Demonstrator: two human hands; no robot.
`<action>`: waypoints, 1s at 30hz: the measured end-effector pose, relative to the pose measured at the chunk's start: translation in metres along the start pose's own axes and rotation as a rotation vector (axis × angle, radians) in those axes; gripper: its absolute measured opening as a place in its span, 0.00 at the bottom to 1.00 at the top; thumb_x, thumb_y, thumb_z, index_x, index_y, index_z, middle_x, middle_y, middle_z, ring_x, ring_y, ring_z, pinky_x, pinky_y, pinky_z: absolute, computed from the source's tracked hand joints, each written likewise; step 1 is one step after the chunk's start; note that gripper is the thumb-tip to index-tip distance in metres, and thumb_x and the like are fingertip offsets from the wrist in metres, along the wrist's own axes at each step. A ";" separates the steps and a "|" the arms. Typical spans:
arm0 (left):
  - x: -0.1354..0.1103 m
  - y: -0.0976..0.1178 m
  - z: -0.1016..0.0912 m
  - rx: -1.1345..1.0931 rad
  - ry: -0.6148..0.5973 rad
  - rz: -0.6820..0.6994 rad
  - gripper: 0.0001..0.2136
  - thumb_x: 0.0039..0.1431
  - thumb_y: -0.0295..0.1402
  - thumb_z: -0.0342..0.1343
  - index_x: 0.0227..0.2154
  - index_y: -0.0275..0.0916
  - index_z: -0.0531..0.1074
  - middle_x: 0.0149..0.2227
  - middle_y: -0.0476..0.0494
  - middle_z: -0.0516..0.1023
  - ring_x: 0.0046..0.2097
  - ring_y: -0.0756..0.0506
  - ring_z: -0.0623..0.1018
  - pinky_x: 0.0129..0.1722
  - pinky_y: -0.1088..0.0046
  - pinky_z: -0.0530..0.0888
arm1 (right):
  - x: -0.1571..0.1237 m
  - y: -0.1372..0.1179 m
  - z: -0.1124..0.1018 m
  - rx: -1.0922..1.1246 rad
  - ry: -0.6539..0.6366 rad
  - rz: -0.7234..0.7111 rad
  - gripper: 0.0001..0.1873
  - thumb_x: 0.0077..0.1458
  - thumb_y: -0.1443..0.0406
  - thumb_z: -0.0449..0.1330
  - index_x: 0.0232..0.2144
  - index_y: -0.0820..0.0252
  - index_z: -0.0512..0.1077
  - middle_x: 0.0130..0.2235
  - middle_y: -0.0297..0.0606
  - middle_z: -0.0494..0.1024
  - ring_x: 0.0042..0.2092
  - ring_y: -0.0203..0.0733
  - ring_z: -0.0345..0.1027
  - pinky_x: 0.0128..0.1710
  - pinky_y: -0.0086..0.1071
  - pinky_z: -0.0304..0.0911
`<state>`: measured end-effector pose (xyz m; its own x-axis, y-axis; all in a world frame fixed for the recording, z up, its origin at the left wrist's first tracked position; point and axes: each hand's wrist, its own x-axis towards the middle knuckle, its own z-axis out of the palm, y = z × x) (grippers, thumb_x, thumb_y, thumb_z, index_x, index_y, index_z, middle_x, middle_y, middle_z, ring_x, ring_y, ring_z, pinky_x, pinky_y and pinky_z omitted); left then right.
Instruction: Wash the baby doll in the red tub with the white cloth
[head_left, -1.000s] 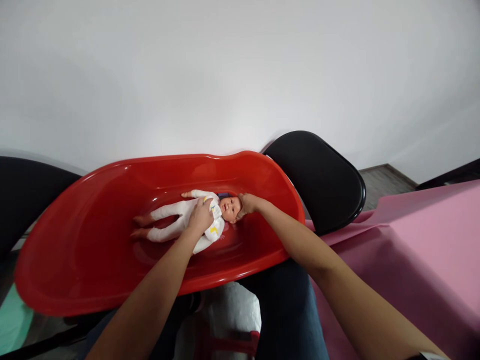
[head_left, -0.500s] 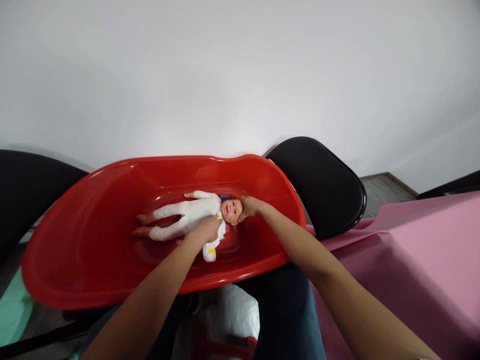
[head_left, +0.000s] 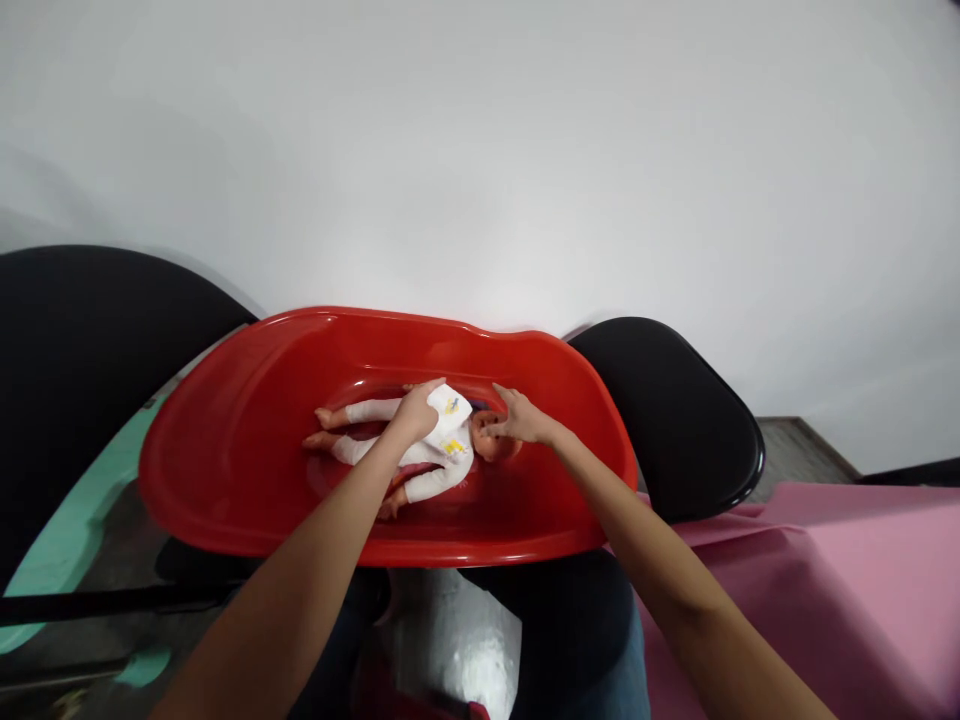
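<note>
A baby doll (head_left: 431, 486) in white clothing lies on its back in a red baby bathtub (head_left: 247, 450), feet to the left and head (head_left: 491, 445) to the right. Spread over its chest is a white bib (head_left: 444, 402) with yellow and blue prints. My left hand (head_left: 420, 412) pinches the bib's lower edge, over the doll's belly. My right hand (head_left: 521, 415) is open beside the head, thumb and fingers apart in front of the face; whether it touches the head I cannot tell. Part of the face is hidden behind it.
Black chair seats stand at the left (head_left: 82, 330) and right (head_left: 675, 420) of the tub, with a white wall (head_left: 480, 150) behind. Pink cloth (head_left: 862, 570) drapes at the lower right. A mint-green plastic piece (head_left: 75, 530) lies at the lower left.
The bib, earlier bunched beside the doll's neck and hanging toward me, now lies across its chest. My right hand has opened from its closed grip at the head. The view has shifted.
</note>
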<state>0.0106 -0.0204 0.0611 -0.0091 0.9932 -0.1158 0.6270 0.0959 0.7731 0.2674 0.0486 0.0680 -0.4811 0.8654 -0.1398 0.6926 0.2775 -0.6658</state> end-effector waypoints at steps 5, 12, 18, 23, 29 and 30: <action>0.012 0.005 -0.006 -0.395 0.158 -0.018 0.38 0.58 0.18 0.54 0.72 0.41 0.63 0.68 0.40 0.72 0.64 0.42 0.76 0.62 0.67 0.73 | 0.032 -0.062 0.026 0.387 -0.184 -0.136 0.34 0.49 0.57 0.75 0.57 0.59 0.74 0.56 0.45 0.79 0.53 0.49 0.75 0.54 0.39 0.71; 0.007 -0.011 -0.024 -0.404 0.159 -0.003 0.42 0.60 0.19 0.58 0.76 0.40 0.54 0.65 0.35 0.75 0.60 0.43 0.79 0.59 0.70 0.74 | 0.049 -0.070 0.058 0.636 0.039 0.010 0.16 0.46 0.58 0.70 0.35 0.59 0.72 0.31 0.31 0.76 0.31 0.36 0.67 0.32 0.29 0.64; 0.009 -0.027 -0.026 -0.123 0.072 -0.136 0.15 0.64 0.28 0.60 0.52 0.35 0.81 0.50 0.33 0.85 0.53 0.37 0.82 0.53 0.66 0.75 | 0.048 -0.073 0.058 0.670 0.189 -0.058 0.17 0.46 0.56 0.68 0.34 0.56 0.67 0.31 0.31 0.71 0.33 0.37 0.65 0.35 0.29 0.65; 0.015 -0.028 -0.029 -0.376 0.232 -0.239 0.12 0.67 0.36 0.57 0.48 0.37 0.79 0.40 0.40 0.85 0.39 0.42 0.83 0.39 0.69 0.78 | 0.043 -0.079 0.060 0.445 0.336 -0.272 0.12 0.52 0.58 0.65 0.37 0.55 0.69 0.42 0.39 0.76 0.44 0.45 0.69 0.50 0.38 0.67; 0.012 -0.019 -0.031 -0.690 0.272 -0.177 0.18 0.60 0.28 0.56 0.53 0.38 0.78 0.44 0.41 0.85 0.37 0.46 0.82 0.36 0.74 0.77 | 0.025 -0.083 0.059 0.158 -0.090 -0.453 0.11 0.52 0.69 0.63 0.39 0.55 0.75 0.51 0.40 0.77 0.55 0.49 0.68 0.63 0.46 0.60; 0.011 -0.016 -0.031 -0.697 0.270 -0.178 0.19 0.60 0.29 0.56 0.54 0.37 0.78 0.45 0.41 0.85 0.39 0.45 0.82 0.38 0.73 0.78 | 0.023 -0.084 0.058 0.237 -0.100 -0.409 0.14 0.53 0.67 0.64 0.44 0.54 0.75 0.53 0.40 0.76 0.56 0.49 0.69 0.63 0.45 0.61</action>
<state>-0.0241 -0.0094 0.0670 -0.3096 0.9320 -0.1883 -0.0367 0.1861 0.9818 0.1664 0.0212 0.0783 -0.7460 0.6574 0.1067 0.2998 0.4745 -0.8276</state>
